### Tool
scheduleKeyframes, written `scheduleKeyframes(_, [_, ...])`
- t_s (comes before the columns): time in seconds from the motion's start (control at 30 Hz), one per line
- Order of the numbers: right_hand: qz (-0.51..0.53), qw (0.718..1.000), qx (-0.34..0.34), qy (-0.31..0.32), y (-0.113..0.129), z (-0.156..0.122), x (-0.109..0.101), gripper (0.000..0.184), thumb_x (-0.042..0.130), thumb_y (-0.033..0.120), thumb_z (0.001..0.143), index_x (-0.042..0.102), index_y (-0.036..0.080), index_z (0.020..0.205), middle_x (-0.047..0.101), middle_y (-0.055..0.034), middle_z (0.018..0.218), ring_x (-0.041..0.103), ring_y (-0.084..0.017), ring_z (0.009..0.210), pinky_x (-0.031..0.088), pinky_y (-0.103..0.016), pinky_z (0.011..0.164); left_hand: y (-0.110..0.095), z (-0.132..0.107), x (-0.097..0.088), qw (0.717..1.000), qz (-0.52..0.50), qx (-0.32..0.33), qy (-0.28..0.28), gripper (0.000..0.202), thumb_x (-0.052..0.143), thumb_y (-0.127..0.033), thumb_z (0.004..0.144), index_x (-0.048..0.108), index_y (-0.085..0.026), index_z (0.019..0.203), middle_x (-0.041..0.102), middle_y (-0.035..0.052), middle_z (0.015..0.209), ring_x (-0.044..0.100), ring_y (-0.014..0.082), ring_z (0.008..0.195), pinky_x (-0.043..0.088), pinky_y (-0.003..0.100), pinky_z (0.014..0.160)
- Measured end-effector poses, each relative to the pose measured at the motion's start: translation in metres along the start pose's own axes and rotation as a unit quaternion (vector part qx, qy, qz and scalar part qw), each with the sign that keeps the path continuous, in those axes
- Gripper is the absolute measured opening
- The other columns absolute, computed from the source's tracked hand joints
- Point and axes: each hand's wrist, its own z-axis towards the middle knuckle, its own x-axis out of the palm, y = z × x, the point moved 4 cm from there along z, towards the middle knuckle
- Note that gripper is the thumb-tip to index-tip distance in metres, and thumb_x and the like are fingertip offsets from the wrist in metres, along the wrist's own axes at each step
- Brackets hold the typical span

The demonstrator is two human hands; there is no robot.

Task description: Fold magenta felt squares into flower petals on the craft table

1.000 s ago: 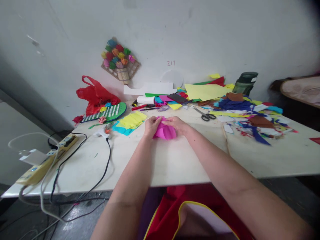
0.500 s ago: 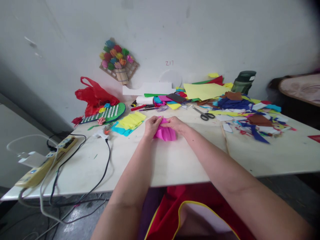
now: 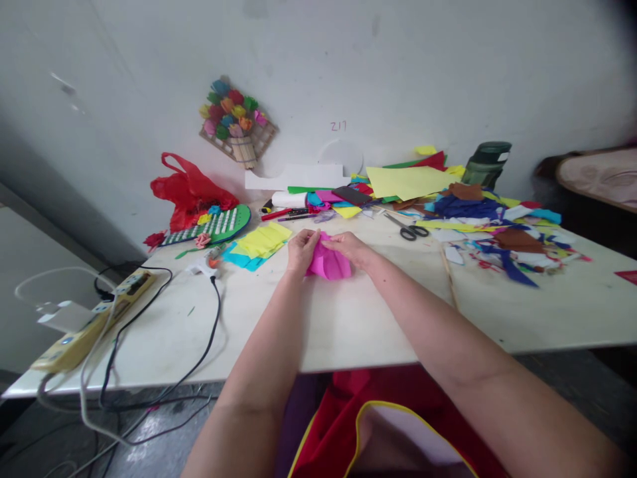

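Paper [image 3: 331,267], bright pink and creased, at the middle of the head view, between and just below the fingers [image 3: 309,241]. Left hand [image 3: 300,252] with thumb and fingers clamped on the upper left edge; right hand [image 3: 350,247] with fingers pinched on the upper right, near the left ones. Exact fold at the fingertips too small to make out. Lower part of the paper loose below the fingers; contact with the table [image 3: 358,332] hard to tell.

Left of the fingers, yellow sheets [image 3: 265,239] overlapping blue sheets [image 3: 250,261]; farther left, a white tool [image 3: 203,267] with a black cord [image 3: 219,309]. Right of the fingers and farther off, scissors [image 3: 413,232]; well to the right, a heap of scraps [image 3: 520,240].

Likeliest trouble, by judgement: a tear between the two grips, from pulling sideways too hard on seemingly thin paper. Also possible: a skewed or slipped fold, from uneven pinching; crumpling of the loose lower part, from pressing it down against the table. Lesser risk: a scattered stack of yellow sheets, from a leftward swing of the left hand.
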Motion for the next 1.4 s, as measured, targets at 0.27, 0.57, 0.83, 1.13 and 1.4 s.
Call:
scheduleKeyframes(0.27, [-0.012,1.000,-0.001,0.002,0.001,0.000,0.001,0.030,0.072,0.043,0.063,0.063,0.014,0.061,0.057,-0.0006,0.049,0.052,-0.013,0.052,0.040,-0.024,0.049,0.004,0.002,-0.001,0.999,0.000,-0.044,0.019,0.037,0.065,-0.051,0.063,0.058,-0.014,0.063,0.049,-0.0027,0.052,0.040,0.0074,0.048,0.031,0.019,0.045])
scheduleKeyframes(0.57, [-0.088,0.987,-0.117,-0.060,0.007,0.006,-0.005,0.034,0.050,0.044,0.080,0.066,0.014,0.083,0.067,-0.0056,0.078,0.060,-0.016,0.072,0.046,-0.028,0.067,0.001,0.009,-0.031,0.981,-0.135,-0.070,-0.121,0.036,0.066,-0.047,0.065,0.048,-0.016,0.057,0.038,-0.0065,0.048,0.032,0.0045,0.043,0.025,0.020,0.042])
scheduleKeyframes(0.83, [-0.562,0.774,-0.235,0.174,-0.003,-0.009,0.058,0.040,0.042,0.040,0.088,0.055,0.026,0.123,0.045,-0.0068,0.138,0.036,-0.027,0.127,0.020,-0.047,0.106,0.005,0.014,-0.045,0.950,-0.265,-0.030,-0.164,0.040,0.066,-0.049,0.065,0.044,-0.016,0.060,0.040,-0.0073,0.051,0.036,0.0035,0.045,0.030,0.020,0.047])
scheduleKeyframes(1.13, [-0.631,0.737,-0.158,0.184,-0.014,0.003,0.041,0.045,0.028,0.040,0.092,0.049,0.025,0.129,0.046,-0.0063,0.137,0.039,-0.027,0.127,0.019,-0.049,0.106,0.008,0.013,-0.039,0.950,-0.272,-0.056,-0.146,0.039,0.067,-0.048,0.064,0.046,-0.016,0.062,0.045,-0.0066,0.052,0.039,0.0038,0.045,0.031,0.020,0.047])
scheduleKeyframes(1.4, [-0.634,0.766,-0.046,0.098,-0.026,0.017,-0.026,0.050,0.025,0.044,0.091,0.043,0.025,0.133,0.033,-0.0064,0.145,0.028,-0.028,0.134,0.018,-0.055,0.105,0.015,0.013,-0.033,0.963,-0.231,-0.096,-0.103,0.040,0.068,-0.050,0.061,0.047,-0.016,0.063,0.044,-0.0068,0.051,0.037,0.0038,0.043,0.029,0.019,0.044])
